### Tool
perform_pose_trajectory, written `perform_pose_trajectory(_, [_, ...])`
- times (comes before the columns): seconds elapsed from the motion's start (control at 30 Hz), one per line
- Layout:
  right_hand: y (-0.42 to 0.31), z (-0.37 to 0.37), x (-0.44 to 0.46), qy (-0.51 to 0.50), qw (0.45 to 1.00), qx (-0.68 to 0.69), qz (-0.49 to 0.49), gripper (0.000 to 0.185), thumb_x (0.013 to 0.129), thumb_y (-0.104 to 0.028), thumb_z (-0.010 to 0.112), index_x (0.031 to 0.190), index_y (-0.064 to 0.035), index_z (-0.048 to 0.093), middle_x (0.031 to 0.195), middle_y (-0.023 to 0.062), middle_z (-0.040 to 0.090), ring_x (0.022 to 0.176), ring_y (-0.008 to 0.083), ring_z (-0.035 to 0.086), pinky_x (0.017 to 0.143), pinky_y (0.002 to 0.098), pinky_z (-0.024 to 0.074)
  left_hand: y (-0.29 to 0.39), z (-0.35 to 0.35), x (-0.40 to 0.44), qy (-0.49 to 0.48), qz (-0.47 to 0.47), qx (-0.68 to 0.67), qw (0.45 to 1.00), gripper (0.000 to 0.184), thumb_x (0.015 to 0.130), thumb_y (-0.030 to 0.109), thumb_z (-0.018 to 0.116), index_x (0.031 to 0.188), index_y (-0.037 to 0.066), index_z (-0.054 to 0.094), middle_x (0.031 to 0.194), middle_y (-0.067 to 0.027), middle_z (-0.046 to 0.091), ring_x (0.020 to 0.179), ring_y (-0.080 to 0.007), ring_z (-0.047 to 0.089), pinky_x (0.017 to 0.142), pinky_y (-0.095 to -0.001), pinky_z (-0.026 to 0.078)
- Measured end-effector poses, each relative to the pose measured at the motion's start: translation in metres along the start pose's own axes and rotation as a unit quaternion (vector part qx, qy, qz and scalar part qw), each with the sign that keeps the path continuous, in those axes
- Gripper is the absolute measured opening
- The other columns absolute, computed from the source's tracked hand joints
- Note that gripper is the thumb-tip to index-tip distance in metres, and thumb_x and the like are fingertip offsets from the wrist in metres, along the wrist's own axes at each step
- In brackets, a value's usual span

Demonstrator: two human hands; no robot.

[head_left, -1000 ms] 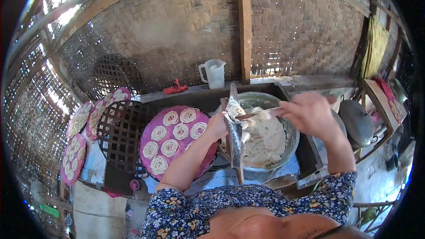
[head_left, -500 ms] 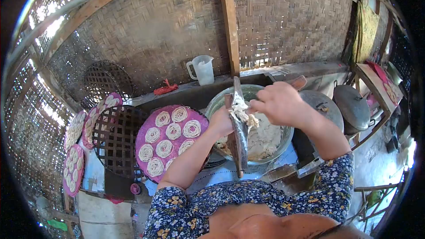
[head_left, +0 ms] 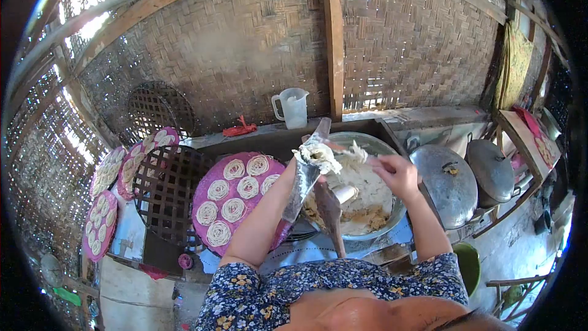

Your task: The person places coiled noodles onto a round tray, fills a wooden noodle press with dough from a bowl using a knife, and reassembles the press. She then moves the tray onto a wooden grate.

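My left hand (head_left: pixel 288 175) grips a long wooden press (head_left: pixel 301 187), partly hidden behind it. Pale dough (head_left: pixel 318 156) is heaped around the press's upper part. A second wooden arm (head_left: pixel 329 211) hangs apart from it, beside a short whitish cylinder (head_left: pixel 345 193). To the right, my right hand (head_left: pixel 398 175) has its fingers closed, with a pale, dough-covered end (head_left: pixel 355 154) showing beyond the fingertips; what it holds is unclear. Below both hands stands a large metal basin (head_left: pixel 397 211) containing pale dough (head_left: pixel 367 190).
Left of the basin, a round pink tray (head_left: pixel 205 193) bears several noodle nests. Beyond it are a dark woven rack (head_left: pixel 165 190) and more pink trays (head_left: pixel 99 227). A clear jug (head_left: pixel 294 110) stands at the wall. Two lidded pots (head_left: pixel 444 184) are at right.
My right hand has drawn back to the right from the press and lowered. The press's two long parts now spread apart, and the whitish cylinder shows between them and the basin. The view has shifted slightly.
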State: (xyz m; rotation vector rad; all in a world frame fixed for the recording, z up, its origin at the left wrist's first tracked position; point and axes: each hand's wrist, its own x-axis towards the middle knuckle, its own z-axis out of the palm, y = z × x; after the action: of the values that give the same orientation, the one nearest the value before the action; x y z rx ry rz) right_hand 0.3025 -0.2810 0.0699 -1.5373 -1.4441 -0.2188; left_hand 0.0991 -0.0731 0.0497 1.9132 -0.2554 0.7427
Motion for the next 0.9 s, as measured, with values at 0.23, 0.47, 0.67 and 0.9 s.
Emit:
perform_pose_trajectory(0.23, [-0.021, -0.012, -0.011, -0.144, 0.984, 0.078, 0.071, 0.028, 0.071, -0.023, 0.071, 0.090, -0.0037, 0.065, 0.075, 0.0101, 0.064, 0.063, 0.0168, 0.062, 0.059, 0.0267, 0.0487, -0.040, -0.003, -0.032, 0.185, -0.217, -0.368, 0.885, 0.035, 0.068, 0.010, 0.070, 0.100, 0.002, 0.058, 0.095, -0.0075, 0.061, 0.084, -0.0187, 0.059, 0.074, -0.0327, 0.049])
perform_pose_trajectory(0.47, [-0.027, -0.069, 0.050, -0.266, 0.958, -0.102, -0.016, 0.028, 0.079, -0.035, 0.058, 0.085, -0.0090, 0.067, 0.072, 0.0142, 0.062, 0.065, 0.0305, 0.060, 0.059, 0.0373, 0.0471, 0.020, 0.028, -0.016, 0.186, -0.339, 0.083, 0.919, 0.039, 0.073, 0.023, 0.066, 0.108, 0.006, 0.059, 0.103, -0.0095, 0.062, 0.092, -0.0201, 0.058, 0.079, -0.0304, 0.044])
perform_pose_trajectory(0.67, [-0.081, -0.090, 0.095, -0.363, 0.887, -0.266, -0.104, 0.031, 0.079, -0.037, 0.054, 0.072, -0.0094, 0.066, 0.066, 0.0132, 0.060, 0.063, 0.0339, 0.058, 0.057, 0.0426, 0.0445, 0.033, 0.046, -0.004, 0.088, -0.302, 0.337, 0.887, 0.039, 0.075, 0.033, 0.058, 0.104, 0.008, 0.060, 0.103, -0.0167, 0.060, 0.096, -0.0323, 0.057, 0.081, -0.0370, 0.044])
perform_pose_trajectory(0.9, [-0.103, -0.023, 0.073, -0.282, 0.812, -0.345, -0.376, 0.013, 0.072, -0.026, 0.058, 0.073, -0.0133, 0.060, 0.064, 0.0025, 0.055, 0.064, 0.0211, 0.058, 0.056, 0.0368, 0.0438, 0.011, 0.051, -0.009, 0.094, -0.290, 0.329, 0.894, 0.042, 0.073, 0.041, 0.059, 0.097, 0.007, 0.062, 0.095, -0.0198, 0.062, 0.093, -0.0343, 0.058, 0.076, -0.0385, 0.046])
